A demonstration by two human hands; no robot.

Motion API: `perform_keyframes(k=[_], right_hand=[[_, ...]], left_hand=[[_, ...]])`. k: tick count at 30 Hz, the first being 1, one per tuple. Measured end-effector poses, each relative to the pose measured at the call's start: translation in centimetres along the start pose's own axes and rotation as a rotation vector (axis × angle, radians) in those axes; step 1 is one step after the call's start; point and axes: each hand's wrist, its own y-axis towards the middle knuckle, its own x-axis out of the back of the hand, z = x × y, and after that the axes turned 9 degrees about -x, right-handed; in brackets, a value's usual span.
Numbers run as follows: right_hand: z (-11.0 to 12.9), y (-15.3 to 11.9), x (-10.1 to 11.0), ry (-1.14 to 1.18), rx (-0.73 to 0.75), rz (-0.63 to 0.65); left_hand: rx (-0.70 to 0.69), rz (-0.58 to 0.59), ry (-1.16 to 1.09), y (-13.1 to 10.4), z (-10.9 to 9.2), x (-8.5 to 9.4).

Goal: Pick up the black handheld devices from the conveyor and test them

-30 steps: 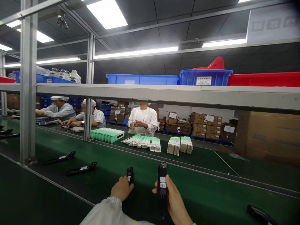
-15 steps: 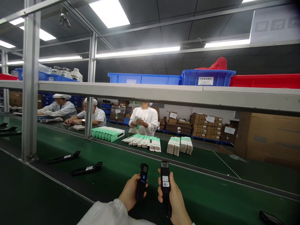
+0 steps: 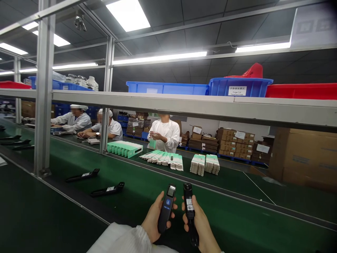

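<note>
My left hand [image 3: 153,218] is wrapped round a black handheld device [image 3: 166,209], whose small screen and blue button face me. Close beside it on the right, my right hand [image 3: 201,225] grips a second black device [image 3: 189,214], held upright with white labels showing. The two devices do not touch. Both are above the green belt [image 3: 237,218]. To the left on the belt lie two more black devices, one nearer [image 3: 107,189] and one farther [image 3: 83,175], each with a white label.
Green-and-white cartons [image 3: 125,148], fanned flat boxes [image 3: 163,158] and two stacks [image 3: 204,164] stand beyond the belt. A metal post [image 3: 44,91] rises at left. A shelf [image 3: 168,102] with blue bins [image 3: 240,86] crosses ahead. People in white work across the line.
The left device has turned so its screen and button face me more. The view has shifted left, and the device at the bottom right has left the frame. The person opposite has moved their hands.
</note>
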Motion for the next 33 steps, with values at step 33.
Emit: perform_keyframes(k=[33], right_hand=[[-0.6, 0.4, 0.2, 0.041, 0.1, 0.012]], left_hand=[[-0.546, 0.133, 0.824, 0.2, 0.6, -0.6]])
